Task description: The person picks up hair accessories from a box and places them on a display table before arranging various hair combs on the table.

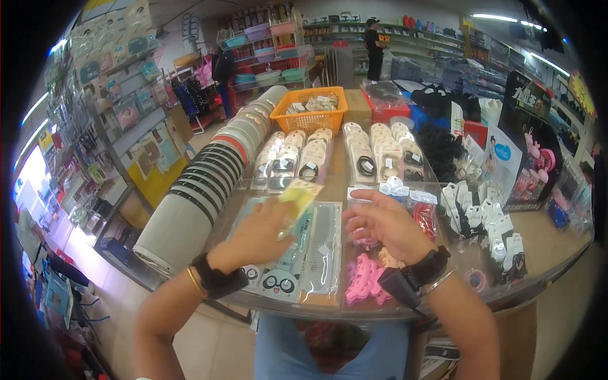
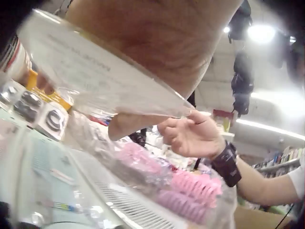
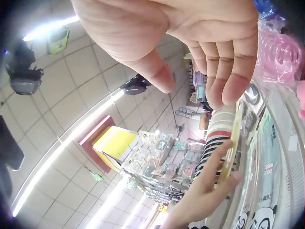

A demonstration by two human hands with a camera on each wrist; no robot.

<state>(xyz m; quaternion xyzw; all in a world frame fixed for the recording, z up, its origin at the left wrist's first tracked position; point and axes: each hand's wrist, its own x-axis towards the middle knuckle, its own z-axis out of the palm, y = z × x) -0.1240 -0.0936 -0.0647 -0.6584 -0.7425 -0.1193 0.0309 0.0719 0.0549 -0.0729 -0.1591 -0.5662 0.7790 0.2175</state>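
Note:
My left hand [image 1: 261, 231] pinches a flat yellow packet [image 1: 304, 196] between thumb and fingers, above the counter. In the left wrist view the packet's pale back [image 2: 95, 71] shows faint print under clear plastic. Below that hand lie a pale blue panda-print packet [image 1: 278, 282] and a packaged comb [image 1: 324, 244]. My right hand [image 1: 392, 228] hovers to the right with loosely bent fingers and nothing in them, its thumb apart from the fingers in the right wrist view. Pink plastic hair clips [image 1: 364, 282] lie under it, near the counter's front edge.
Carded hair ties [image 1: 364, 161] stand in rows behind my hands, with an orange basket [image 1: 310, 120] farther back. A long roll ringed with headbands [image 1: 206, 171] flanks the left side. Carded accessories [image 1: 500, 234] crowd the right. A person [image 1: 375, 50] stands far off.

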